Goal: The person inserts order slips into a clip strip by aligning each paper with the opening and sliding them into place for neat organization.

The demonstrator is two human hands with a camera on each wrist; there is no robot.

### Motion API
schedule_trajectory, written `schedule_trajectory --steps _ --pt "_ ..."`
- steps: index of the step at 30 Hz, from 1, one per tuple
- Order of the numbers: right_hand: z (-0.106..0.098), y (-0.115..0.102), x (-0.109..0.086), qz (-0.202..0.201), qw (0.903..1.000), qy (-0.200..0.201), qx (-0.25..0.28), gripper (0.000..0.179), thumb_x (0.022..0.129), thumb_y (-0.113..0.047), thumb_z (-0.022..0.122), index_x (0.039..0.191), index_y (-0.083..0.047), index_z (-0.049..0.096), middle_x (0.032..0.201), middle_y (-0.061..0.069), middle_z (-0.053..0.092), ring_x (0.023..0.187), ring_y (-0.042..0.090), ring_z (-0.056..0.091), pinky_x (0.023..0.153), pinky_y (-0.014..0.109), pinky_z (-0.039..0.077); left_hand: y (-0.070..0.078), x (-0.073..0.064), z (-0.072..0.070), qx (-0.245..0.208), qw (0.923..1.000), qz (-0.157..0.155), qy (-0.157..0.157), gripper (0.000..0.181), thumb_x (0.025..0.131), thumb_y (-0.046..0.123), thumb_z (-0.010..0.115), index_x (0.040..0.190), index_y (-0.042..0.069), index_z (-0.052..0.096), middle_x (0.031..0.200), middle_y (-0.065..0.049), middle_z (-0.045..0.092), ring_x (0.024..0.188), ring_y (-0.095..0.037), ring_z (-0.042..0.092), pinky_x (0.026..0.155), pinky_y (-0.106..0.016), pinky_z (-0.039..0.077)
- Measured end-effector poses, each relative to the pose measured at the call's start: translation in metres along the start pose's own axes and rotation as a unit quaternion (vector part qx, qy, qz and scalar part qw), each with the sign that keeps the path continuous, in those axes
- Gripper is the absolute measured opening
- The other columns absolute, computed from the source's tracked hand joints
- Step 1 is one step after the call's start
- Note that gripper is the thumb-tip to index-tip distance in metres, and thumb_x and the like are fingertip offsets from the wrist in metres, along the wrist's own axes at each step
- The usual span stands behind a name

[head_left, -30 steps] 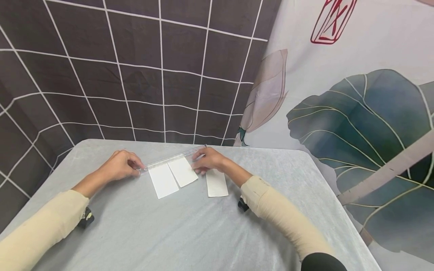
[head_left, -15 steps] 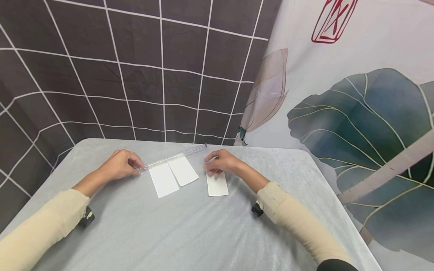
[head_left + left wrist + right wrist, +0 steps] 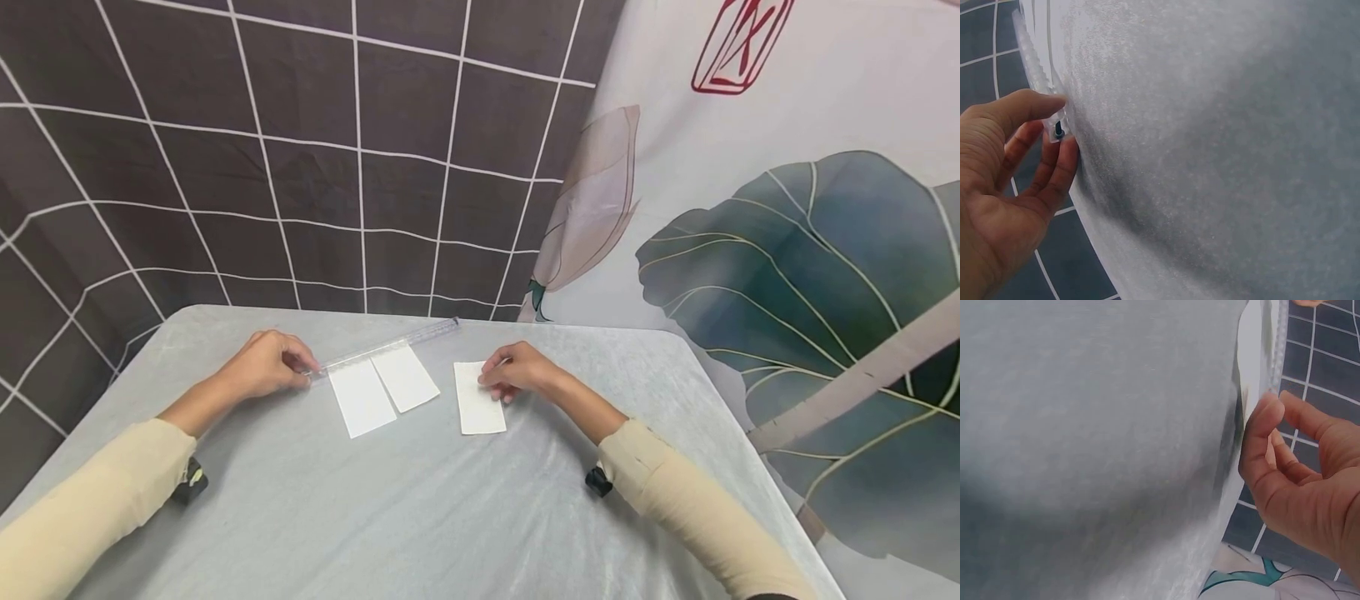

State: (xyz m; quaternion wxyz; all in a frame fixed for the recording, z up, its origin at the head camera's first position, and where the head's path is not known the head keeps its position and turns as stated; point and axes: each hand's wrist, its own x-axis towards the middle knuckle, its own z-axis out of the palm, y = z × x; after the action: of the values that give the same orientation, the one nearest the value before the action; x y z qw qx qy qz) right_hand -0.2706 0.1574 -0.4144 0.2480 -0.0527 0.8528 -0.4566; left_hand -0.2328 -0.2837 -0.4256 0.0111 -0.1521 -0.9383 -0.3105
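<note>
A clear plastic strip with a toothed edge lies slanted near the back of the table. My left hand pinches its left end between thumb and fingers; in the left wrist view a small dark piece shows in the end of the strip. Two white cards, a left card and a middle card, lie side by side with their top edges along the strip. A third white card lies apart to the right. My right hand overlaps its upper right edge, fingers loosely bent, fingertips over the card.
A grey cloth covers the table. Behind its back edge hangs a dark curtain with a white grid, and at the right a light curtain with a leaf print.
My right hand has left the right end of the strip and moved rightward across to the third card. The left hand, strip and cards have stayed in place.
</note>
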Motion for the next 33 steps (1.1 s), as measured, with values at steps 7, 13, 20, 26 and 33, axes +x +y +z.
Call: schedule_trajectory --steps 7,13,20,26,33 --pt "0.003 0.006 -0.010 0.011 0.9973 0.024 -0.069 0.019 0.094 -0.014 0.089 0.097 -0.005 0.072 0.067 0.001 0.068 0.059 0.009 0.063 0.057 0.021 0.056 -0.001 0.000 0.001 0.003 1.0000 -0.001 0.002 0.020 0.074 0.003 0.096 0.091 0.011 0.089 0.097 -0.008 0.085 0.089 -0.017 0.070 0.076 -0.024 0.053" --pt "0.009 0.008 -0.014 0.021 0.9892 0.052 -0.135 0.029 0.093 -0.022 0.091 0.088 -0.009 0.066 0.063 0.001 0.065 0.054 0.010 0.059 0.055 0.021 0.053 0.000 0.000 0.002 0.005 1.0000 -0.006 0.001 0.020 0.075 0.002 0.096 0.091 0.010 0.089 0.098 -0.009 0.085 0.090 -0.018 0.071 0.077 -0.025 0.053" --pt "0.014 0.002 -0.015 0.034 0.9845 0.064 -0.160 0.033 0.093 -0.023 0.091 0.081 -0.010 0.063 0.061 0.002 0.064 0.051 0.011 0.060 0.054 0.022 0.056 0.001 -0.001 0.001 0.005 0.9999 -0.008 0.003 0.020 0.075 0.002 0.095 0.092 0.011 0.089 0.097 -0.008 0.085 0.089 -0.017 0.069 0.076 -0.025 0.052" --pt "0.014 0.002 -0.011 0.034 0.9853 0.072 -0.151 0.027 0.094 -0.012 0.089 0.091 -0.007 0.063 0.067 0.004 0.067 0.058 0.011 0.063 0.055 0.023 0.058 -0.001 0.001 0.002 0.012 0.9999 -0.003 0.008 0.020 0.075 0.002 0.095 0.091 0.012 0.089 0.094 -0.005 0.084 0.087 -0.013 0.066 0.077 -0.026 0.051" --pt "0.010 0.007 -0.008 0.022 0.9924 0.055 -0.108 0.012 0.100 -0.007 0.079 0.103 -0.002 0.067 0.084 0.005 0.066 0.067 0.012 0.066 0.059 0.024 0.059 -0.002 0.000 0.002 0.009 0.9999 0.006 0.007 0.020 0.074 0.003 0.096 0.091 0.012 0.089 0.093 -0.006 0.084 0.087 -0.016 0.067 0.077 -0.026 0.051"
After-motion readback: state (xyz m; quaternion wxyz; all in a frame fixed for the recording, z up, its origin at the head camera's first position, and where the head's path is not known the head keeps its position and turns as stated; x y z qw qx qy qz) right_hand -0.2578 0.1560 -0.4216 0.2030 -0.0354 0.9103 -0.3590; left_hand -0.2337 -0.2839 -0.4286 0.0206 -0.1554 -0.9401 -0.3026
